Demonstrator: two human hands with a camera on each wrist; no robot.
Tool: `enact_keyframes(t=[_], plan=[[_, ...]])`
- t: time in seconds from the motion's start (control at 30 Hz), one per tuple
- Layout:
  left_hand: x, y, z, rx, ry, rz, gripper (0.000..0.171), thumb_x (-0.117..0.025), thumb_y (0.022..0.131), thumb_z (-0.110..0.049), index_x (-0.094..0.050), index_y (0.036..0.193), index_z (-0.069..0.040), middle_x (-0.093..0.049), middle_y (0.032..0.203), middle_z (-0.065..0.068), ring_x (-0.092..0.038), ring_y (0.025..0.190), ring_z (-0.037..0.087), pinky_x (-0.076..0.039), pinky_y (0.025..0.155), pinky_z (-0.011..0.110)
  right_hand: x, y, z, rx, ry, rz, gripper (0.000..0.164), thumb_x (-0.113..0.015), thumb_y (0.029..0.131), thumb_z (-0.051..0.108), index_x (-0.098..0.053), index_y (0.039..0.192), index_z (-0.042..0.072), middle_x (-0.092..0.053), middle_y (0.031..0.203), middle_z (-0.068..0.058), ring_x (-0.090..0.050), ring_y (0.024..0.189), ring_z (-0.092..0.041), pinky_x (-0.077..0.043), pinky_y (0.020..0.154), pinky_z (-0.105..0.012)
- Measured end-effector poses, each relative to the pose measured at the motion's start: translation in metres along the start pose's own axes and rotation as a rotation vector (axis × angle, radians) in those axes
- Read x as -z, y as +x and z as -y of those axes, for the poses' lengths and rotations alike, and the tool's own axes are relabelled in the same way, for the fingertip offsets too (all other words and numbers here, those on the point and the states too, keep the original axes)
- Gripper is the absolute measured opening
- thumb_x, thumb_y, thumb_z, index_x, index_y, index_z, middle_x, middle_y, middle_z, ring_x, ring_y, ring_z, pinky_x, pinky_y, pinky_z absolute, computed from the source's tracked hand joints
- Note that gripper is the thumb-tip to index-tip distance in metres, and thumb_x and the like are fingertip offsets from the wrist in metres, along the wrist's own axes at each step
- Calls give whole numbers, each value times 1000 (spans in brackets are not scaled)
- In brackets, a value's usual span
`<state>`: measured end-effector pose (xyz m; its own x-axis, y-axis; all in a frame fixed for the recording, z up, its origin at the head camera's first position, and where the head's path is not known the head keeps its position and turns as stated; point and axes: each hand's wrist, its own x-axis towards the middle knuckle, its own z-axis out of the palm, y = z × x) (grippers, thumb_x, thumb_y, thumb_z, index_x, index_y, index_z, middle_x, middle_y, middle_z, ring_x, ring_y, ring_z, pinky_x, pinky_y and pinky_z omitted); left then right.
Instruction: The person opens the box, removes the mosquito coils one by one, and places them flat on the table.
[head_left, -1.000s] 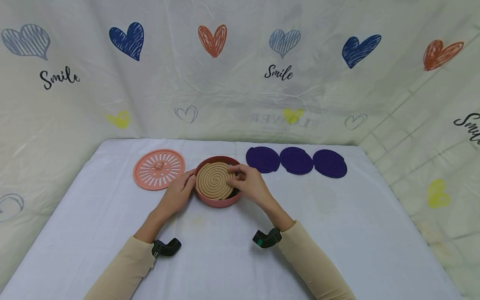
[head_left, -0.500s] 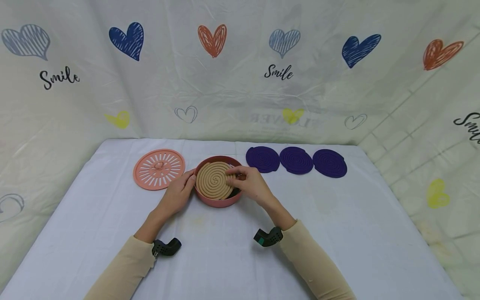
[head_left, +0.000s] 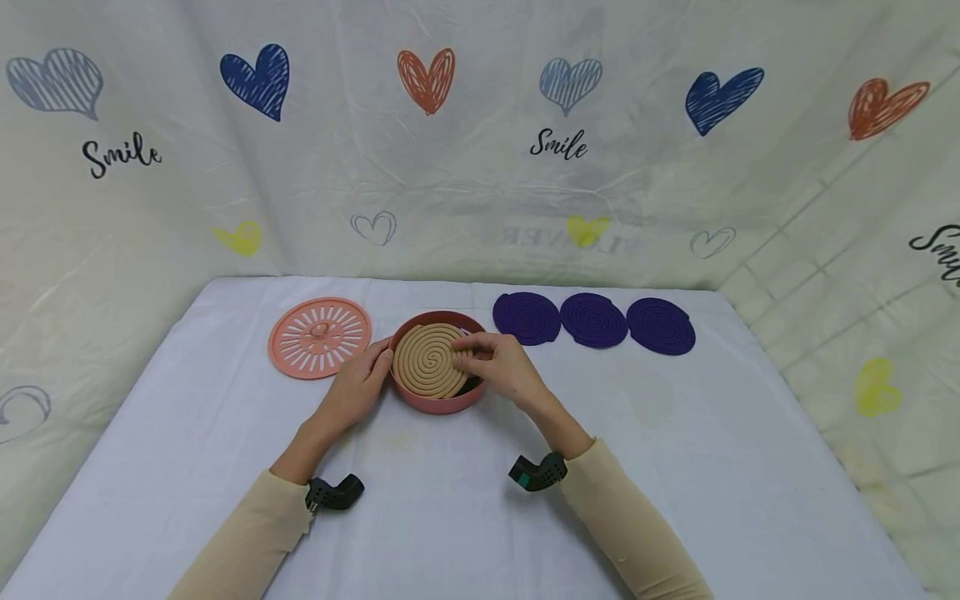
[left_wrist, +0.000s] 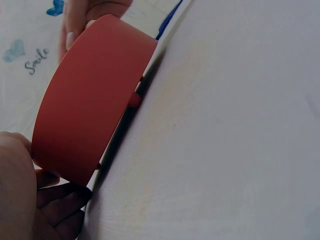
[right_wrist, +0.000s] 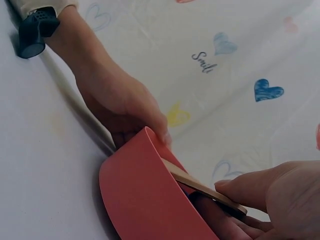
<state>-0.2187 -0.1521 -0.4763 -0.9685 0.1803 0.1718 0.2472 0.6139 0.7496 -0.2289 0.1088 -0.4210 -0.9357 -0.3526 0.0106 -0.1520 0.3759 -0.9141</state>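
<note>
One tan mosquito coil is pinched aslant in the mouth of a round red coil holder.

Its right edge is gripped between thumb and fingers of the right hand; the left side of the holder is grasped by the left hand. In the right wrist view, the pinched edge is raised at the rim while the opposite edge is sunk inside. The slotted lid is laid on the white tablecloth to the left, and three purple mosquito coils are lined up at the far right, untouched. The uncovering is judged done; the tan coil is judged midway, neither laid flat nor lifted clear. What is dark beneath it cannot be told.
</note>
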Motion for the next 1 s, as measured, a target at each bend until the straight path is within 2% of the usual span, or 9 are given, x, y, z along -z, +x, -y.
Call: enact_keyframes(t=[0.43,1.0], plan=[[-1,0,1,-13,-20,-5,49,-37,109,-35,-48,149,-10,-55,148,11,-49,141,27,-41,115,50,-4,1,-2,12,43,-27,25,-73,92,18,-74,115,8,-76,100,-12,-70,80,-13,-60,72,-26],[0,0,-1,-4,-15,-2,51,-36,109,-37,-47,150,-8,-54,148,13,-48,141,30,-40,116,52,-8,-1,2,-21,34,-71,21,-73,91,14,-75,111,9,-76,99,-9,-69,78,-10,-59,69,-24]])
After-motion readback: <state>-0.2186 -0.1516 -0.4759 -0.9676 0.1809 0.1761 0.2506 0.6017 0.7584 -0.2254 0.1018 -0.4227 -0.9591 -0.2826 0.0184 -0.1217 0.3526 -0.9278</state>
